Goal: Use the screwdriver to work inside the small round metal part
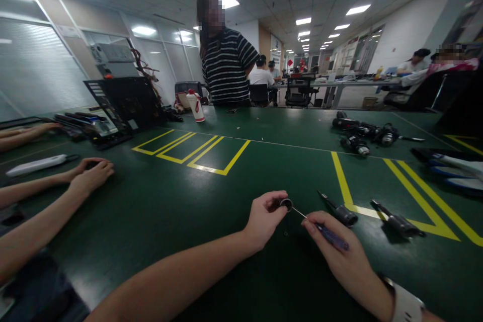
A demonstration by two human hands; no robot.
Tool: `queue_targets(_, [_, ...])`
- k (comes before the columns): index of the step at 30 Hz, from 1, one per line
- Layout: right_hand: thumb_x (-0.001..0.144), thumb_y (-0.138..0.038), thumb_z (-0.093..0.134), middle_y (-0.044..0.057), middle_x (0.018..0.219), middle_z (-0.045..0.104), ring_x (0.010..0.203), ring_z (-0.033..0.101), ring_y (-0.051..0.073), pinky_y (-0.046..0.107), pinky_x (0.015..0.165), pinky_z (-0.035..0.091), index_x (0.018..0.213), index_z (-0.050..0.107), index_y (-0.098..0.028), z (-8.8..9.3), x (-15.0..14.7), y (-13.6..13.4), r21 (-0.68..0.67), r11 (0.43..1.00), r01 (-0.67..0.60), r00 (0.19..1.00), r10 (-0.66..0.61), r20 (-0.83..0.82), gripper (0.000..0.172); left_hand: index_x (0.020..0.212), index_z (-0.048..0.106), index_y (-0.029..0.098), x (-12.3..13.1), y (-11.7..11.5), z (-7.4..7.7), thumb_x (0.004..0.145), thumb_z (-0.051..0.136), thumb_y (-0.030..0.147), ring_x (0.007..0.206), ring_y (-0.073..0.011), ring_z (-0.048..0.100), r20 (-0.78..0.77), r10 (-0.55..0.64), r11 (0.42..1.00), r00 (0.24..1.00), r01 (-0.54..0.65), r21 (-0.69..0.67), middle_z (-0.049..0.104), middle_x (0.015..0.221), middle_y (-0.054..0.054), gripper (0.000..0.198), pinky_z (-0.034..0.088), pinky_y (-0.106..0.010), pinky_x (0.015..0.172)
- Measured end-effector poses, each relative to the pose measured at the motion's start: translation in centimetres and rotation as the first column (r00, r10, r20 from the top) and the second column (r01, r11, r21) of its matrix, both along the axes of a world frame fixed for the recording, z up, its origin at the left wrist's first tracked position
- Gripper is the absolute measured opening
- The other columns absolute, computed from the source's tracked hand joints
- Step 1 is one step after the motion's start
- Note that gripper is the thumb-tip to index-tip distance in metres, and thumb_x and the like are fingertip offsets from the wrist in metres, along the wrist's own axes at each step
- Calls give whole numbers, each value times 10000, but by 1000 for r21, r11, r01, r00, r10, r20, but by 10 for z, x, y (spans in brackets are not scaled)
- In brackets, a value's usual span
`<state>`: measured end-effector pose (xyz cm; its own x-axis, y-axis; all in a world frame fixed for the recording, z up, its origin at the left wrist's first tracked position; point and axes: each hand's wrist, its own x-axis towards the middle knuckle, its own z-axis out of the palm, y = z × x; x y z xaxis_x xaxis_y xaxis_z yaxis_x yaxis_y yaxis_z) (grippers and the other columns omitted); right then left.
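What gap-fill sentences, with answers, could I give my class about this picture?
1. The left hand holds a round part, while the ____ holds the screwdriver.
2. The tabletop is dark ____.
3. The tape on it is ____.
4. The person standing across the table wears dark and pale ____.

Missing words: right hand; green; yellow; stripes.

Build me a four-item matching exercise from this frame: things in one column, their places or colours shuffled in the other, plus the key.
Things:
1. screwdriver-like tool
2. round dark part
3. bottle
4. tape lines

Places or colours:
A. yellow
B. in the person's left hand
C. mostly white
D. in the person's right hand

Right pairs: 1-D; 2-B; 3-C; 4-A
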<state>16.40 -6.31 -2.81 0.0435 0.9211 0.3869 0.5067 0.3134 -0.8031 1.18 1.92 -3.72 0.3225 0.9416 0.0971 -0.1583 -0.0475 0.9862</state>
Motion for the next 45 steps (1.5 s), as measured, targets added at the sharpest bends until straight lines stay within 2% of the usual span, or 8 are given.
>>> queue_targets(8, [887, -269, 465, 32, 816, 614, 753, 599, 188, 318, 673, 505, 856, 576, -231, -5, -2, -3, 30, 997, -70, 990, 66, 126, 122, 792, 651, 126, 1, 1, 2, 654, 619, 3, 882, -160, 635, 6, 1, 1000, 1000, -1, 16, 663, 978, -68, 188, 495, -327, 850])
queue_targets(18, [893, -215, 463, 42, 878, 597, 810, 568, 192, 334, 703, 475, 918, 568, -237, -1, -4, -8, 33, 988, -148, 974, 140, 178, 110, 789, 638, 126, 1, 1, -1, 672, 607, 26, 888, -172, 623, -17, -4, 1000, 1000, 5, 20, 646, 985, -75, 157, 497, -337, 829])
queue_targets(21, [880, -260, 486, 40, 875, 606, 819, 567, 201, 339, 722, 460, 881, 585, -238, 1, -4, -9, -2, 992, -128, 988, 128, 92, 102, 780, 634, 128, 1, 1, -1, 674, 594, 18, 867, -170, 622, -31, 2, 1000, 1000, -2, 13, 643, 961, -71, 158, 498, -340, 819])
queue_targets(25, [867, -393, 479, 25, 755, 610, 793, 565, 212, 337, 715, 434, 736, 586, -231, 0, 2, -4, -137, 990, -35, 985, 11, -172, 235, 834, 628, 143, 0, 4, -5, 680, 603, 33, 885, -170, 614, -51, 8, 1000, 999, -8, -5, 602, 1049, -70, 191, 498, -334, 810])
queue_targets(28, [872, -430, 457, -13, 621, 554, 662, 531, 181, 314, 648, 407, 688, 549, -226, -3, 6, 2, -284, 955, -83, 932, -27, -363, 289, 875, 626, 153, 0, 7, -7, 655, 595, -7, 907, -168, 605, -77, 55, 998, 996, -55, 4, 567, 1102, -67, 273, 484, -329, 832])
queue_targets(31, [867, -437, 465, -25, 603, 540, 634, 504, 166, 305, 641, 385, 691, 541, -217, -6, 5, 5, -334, 932, -144, 900, -17, -435, 292, 910, 625, 157, 0, 7, -6, 655, 573, -26, 926, -175, 602, -87, 56, 998, 995, -55, 16, 581, 1067, -68, 318, 471, -337, 854])
queue_targets(37, [853, -467, 464, -21, 626, 545, 640, 512, 165, 304, 634, 384, 696, 540, -211, -2, 3, 4, -364, 920, -144, 934, 5, -358, 310, 948, 603, 155, -1, 5, -2, 680, 558, -19, 935, -188, 605, -111, 6, 1000, 994, -7, -10, 612, 1010, -71, 323, 474, -348, 842])
queue_targets(45, [841, -440, 433, -26, 538, 487, 534, 486, 155, 285, 523, 377, 586, 499, -217, 12, 2, -2, -320, 947, -29, 996, 2, -86, 346, 1003, 566, 162, -1, 5, -2, 690, 573, -24, 940, -180, 609, -44, -6, 993, 999, 1, -114, 624, 1008, -61, 365, 482, -350, 856])
